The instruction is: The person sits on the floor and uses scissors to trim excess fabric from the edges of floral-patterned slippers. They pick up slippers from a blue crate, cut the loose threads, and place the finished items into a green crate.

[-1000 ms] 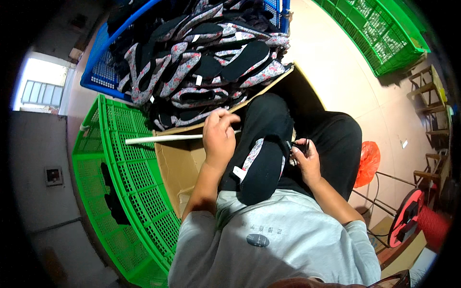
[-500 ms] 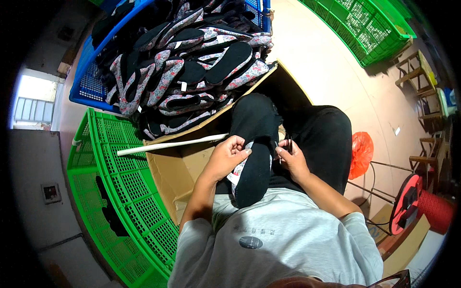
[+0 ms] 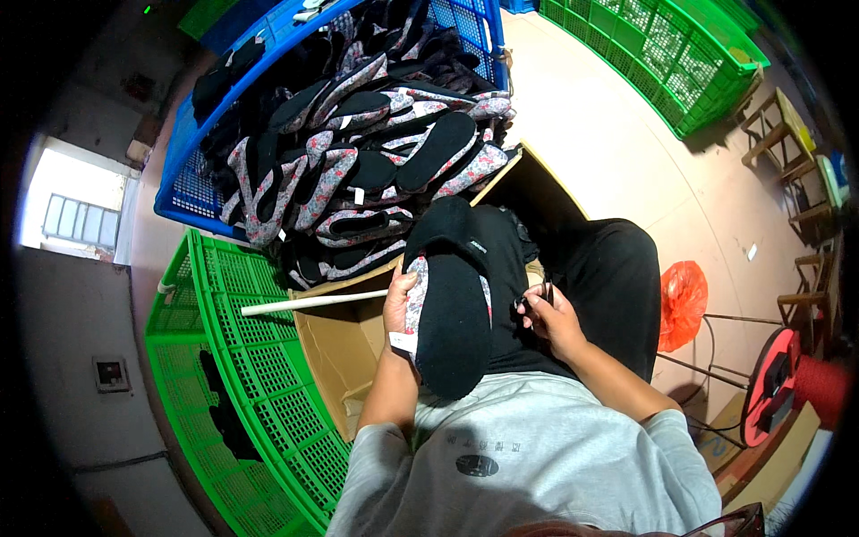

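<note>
My left hand [image 3: 397, 313] grips a slipper [image 3: 455, 327] by its side edge, over my lap. Its black sole faces up, and floral fabric with a white tag shows along the left side. Beyond its far end is a rounded black piece [image 3: 437, 224]; I cannot tell whether it belongs to the same slipper. Close by on the right, my right hand [image 3: 553, 320] is closed around a small dark tool [image 3: 548, 285] that looks like thread snips, apart from the slipper. The fingers partly hide the tool.
Ahead, a blue crate [image 3: 183, 192] is heaped with floral and black slippers [image 3: 358, 170]. An open cardboard box [image 3: 327, 345] stands by my legs, a pale stick [image 3: 309, 302] across it. Green crates [image 3: 259, 358] are at left and far right. A red bag [image 3: 683, 304] hangs at right.
The slipper has turned in my left hand, showing more of the sole and the white tag. My right hand has moved off the slipper's edge with the snips. The view has shifted slightly.
</note>
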### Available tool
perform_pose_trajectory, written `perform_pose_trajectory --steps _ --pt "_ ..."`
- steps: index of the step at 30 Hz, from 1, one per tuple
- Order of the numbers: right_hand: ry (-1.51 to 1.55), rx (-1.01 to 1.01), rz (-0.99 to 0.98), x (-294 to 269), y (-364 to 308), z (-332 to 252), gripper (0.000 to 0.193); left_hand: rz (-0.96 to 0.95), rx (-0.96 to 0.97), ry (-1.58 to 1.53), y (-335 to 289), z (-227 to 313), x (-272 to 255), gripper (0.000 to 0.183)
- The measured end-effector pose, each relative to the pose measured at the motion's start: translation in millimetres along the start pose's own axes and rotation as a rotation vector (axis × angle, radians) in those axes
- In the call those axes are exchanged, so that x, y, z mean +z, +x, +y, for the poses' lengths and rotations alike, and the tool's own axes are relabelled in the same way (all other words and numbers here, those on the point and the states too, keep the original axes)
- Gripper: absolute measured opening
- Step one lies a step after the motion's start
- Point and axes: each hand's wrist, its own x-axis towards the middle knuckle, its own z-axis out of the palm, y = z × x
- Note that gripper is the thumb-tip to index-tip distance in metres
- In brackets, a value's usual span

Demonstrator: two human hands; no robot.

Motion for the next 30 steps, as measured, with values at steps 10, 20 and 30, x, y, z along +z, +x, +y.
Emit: perform_pose_trajectory --steps 10,20,30 --pt "-0.029 -0.018 -0.026 -2 0 4 0.015 0.010 -0.090 -0.116 10 9 -15 0.032" --pt "-0.225 -0.319 -0.081 0 8 -5 0.038 0.460 0.240 -0.099 -8 7 28 0.008" --pt "-0.246 -0.406 -0.105 24 14 -31 0.037 0.367 0.316 0.135 -21 -23 58 0.008"
